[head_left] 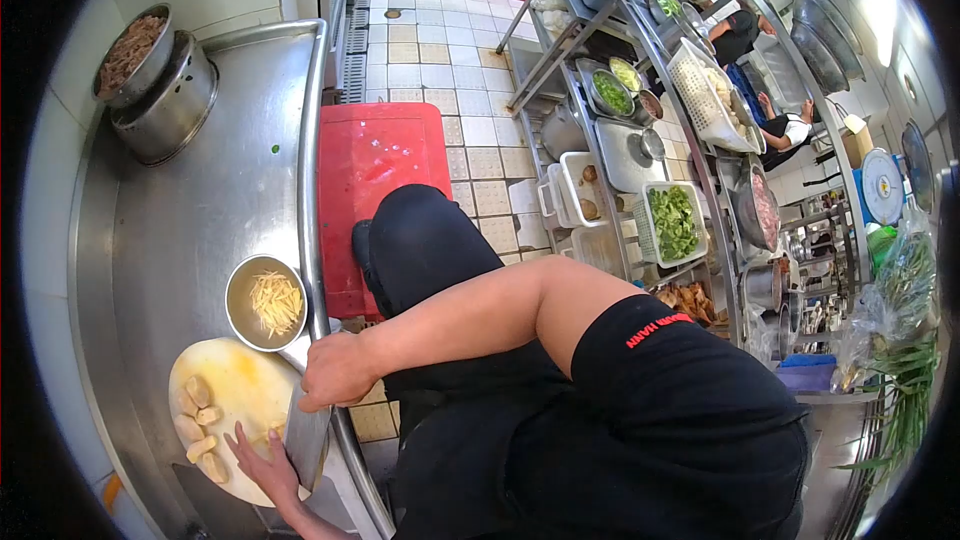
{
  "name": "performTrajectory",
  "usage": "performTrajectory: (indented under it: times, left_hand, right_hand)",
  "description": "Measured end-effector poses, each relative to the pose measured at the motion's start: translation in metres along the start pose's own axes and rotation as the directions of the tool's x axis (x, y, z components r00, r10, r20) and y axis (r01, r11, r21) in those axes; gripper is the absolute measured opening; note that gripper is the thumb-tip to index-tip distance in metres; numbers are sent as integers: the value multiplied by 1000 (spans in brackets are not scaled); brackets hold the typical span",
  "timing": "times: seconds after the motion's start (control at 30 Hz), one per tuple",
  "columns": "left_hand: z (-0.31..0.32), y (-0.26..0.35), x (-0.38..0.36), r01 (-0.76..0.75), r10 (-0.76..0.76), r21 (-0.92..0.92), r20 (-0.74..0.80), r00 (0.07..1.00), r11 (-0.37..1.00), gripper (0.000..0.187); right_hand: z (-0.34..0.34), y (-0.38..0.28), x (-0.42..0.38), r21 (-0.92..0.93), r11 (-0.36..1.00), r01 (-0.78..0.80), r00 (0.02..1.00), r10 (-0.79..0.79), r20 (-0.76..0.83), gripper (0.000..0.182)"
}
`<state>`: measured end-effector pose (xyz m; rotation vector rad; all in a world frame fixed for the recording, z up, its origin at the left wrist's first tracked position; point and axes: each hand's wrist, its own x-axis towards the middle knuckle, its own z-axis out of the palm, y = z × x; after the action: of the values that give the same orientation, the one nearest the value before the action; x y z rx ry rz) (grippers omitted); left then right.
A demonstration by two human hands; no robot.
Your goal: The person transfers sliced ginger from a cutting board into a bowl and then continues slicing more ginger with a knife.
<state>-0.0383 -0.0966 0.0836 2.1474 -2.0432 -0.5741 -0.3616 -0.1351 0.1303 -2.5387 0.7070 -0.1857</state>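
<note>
I read the right hand (337,372) as closed around the handle of the broad knife (306,440). The left hand (268,468) has its fingers spread beside the blade; whether they press a piece, I cannot tell. Pale yellow pieces (190,428) lie on the round board (235,370), near the bowl (236,312) of thin strips (275,303). Judged handling: knife stiff, fairly heavy, grip by handle; pieces light, firm, possibly slippery, grip by sides, fingertips clear of the edge.

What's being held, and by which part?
The right hand grips a knife by its handle end. The left hand is at the cutting board; whether it holds anything can't be told.
</note>
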Motion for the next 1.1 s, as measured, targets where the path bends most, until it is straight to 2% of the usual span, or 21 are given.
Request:
performTrajectory:
  times: [0.03,0.1,0.13,0.17,0.2,0.23,0.27,0.3,0.37,0.43,0.5,0.57,0.63,0.67,0.73,0.77,0.83,0.87,0.93,1.03,1.1]
  left_hand:
    - [-1,-10,-2,3,-3,4,-6,1000,1000,65]
    - [1,-41,1,40,-63,-179,-127,990,983,57]
    - [3,-58,2,51,-79,-146,-189,979,988,46]
    - [12,-75,10,70,-97,-140,-196,976,988,46]
    - [23,-99,12,116,-186,-299,-218,958,947,44]
    - [34,-128,-5,163,-291,-442,-238,927,882,43]
    - [47,-128,-14,178,-342,-426,-346,874,887,41]
    - [46,-101,-28,220,-427,-505,-341,838,835,41]
    - [49,-67,-46,240,-450,-516,-332,829,823,41]
    - [64,-56,-44,202,-416,-520,-336,845,830,44]
    - [78,-29,-45,204,-314,-325,-334,889,923,48]
    - [77,2,-47,273,-353,-274,-306,884,922,58]
    - [76,23,-37,254,-328,-269,-283,901,929,69]
    - [76,31,-34,267,-345,-274,-293,892,924,69]
    - [75,45,-30,113,-186,-259,-276,943,959,76]
    - [72,50,-30,123,-197,-261,-278,940,957,76]
    - [63,57,-30,-26,-101,-416,-280,955,909,79]
    - [63,54,-27,-75,-123,-491,-359,925,868,75]
    - [58,36,-16,-58,-112,-432,-357,927,900,73]
    - [53,23,-11,-26,-102,-369,-322,941,929,68]
    - [48,21,-16,-158,84,-316,-235,968,936,65]
  right_hand:
    - [-1,0,2,10,1000,15,1000,-15,7,20]
    - [-4,3,2,41,999,4,1000,-3,-15,23]
    - [-6,4,0,75,997,-12,999,14,-31,26]
    - [-8,5,-2,109,990,-89,996,92,-18,29]
    - [-16,3,-2,153,977,-148,989,149,0,31]
    - [-23,3,-3,154,951,-268,959,249,134,33]
    - [-5,17,-8,207,964,-167,982,181,-52,36]
    - [-10,17,-9,224,954,-202,975,217,-42,37]
    - [-13,20,-15,304,923,-235,962,266,-64,26]
    - [-11,19,-15,319,913,-253,936,314,-157,21]
    - [-10,17,-20,340,883,-324,903,395,-168,26]
    - [8,15,-23,443,851,-281,906,388,-171,22]
    - [25,13,-24,621,658,-426,788,607,-104,21]
    - [28,10,-25,616,669,-416,801,591,-101,21]
    - [34,1,-28,780,389,-491,688,722,73,23]
    - [40,0,-31,777,393,-492,694,716,78,23]
    - [57,3,-36,753,398,-523,668,740,73,27]
    - [67,9,-40,752,402,-523,673,736,74,27]
    - [83,16,-44,675,552,-489,711,701,-57,27]
    - [78,9,-44,734,452,-507,661,750,-5,27]
    - [81,11,-47,707,478,-522,657,753,-24,27]
